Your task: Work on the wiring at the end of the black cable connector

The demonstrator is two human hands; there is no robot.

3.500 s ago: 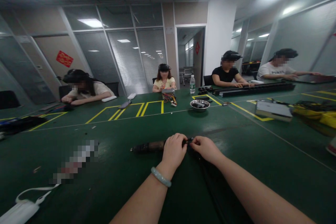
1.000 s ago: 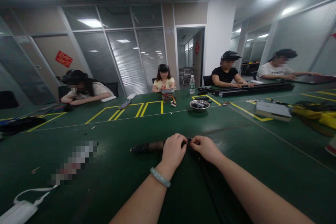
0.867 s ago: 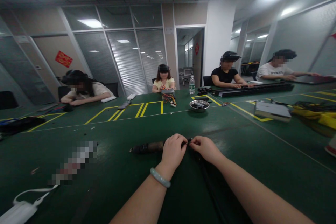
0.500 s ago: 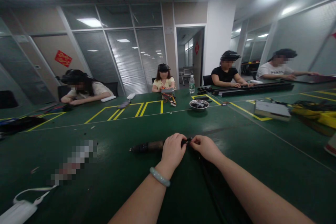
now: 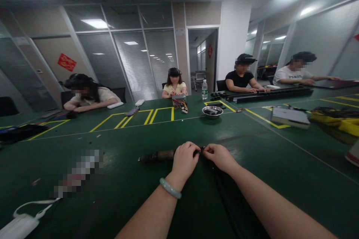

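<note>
A dark electric screwdriver (image 5: 157,156) lies along the green table, its narrow metal tip pointing left. My left hand (image 5: 185,158) is closed around its rear part, with the palm down and a pale bangle (image 5: 170,189) on the wrist. At the tool's right end, my right hand (image 5: 220,157) pinches the small dark connector (image 5: 202,149) where a black cord (image 5: 223,190) seems to join. The fingertips of both hands almost meet there. Fine detail of the joint is hidden between the fingers. From it the cord runs down toward me between my forearms.
A metal bowl (image 5: 212,112) of small dark parts and a water bottle (image 5: 204,90) stand beyond my hands. To the left lies a blurred-out strip with a white cord. At right are a pale box (image 5: 290,117) and yellow-black cables. Several people sit across the table (image 5: 126,194).
Both hands hold almost the same pose at the screwdriver's end. The view has shifted very slightly; nothing is let go or newly taken.
</note>
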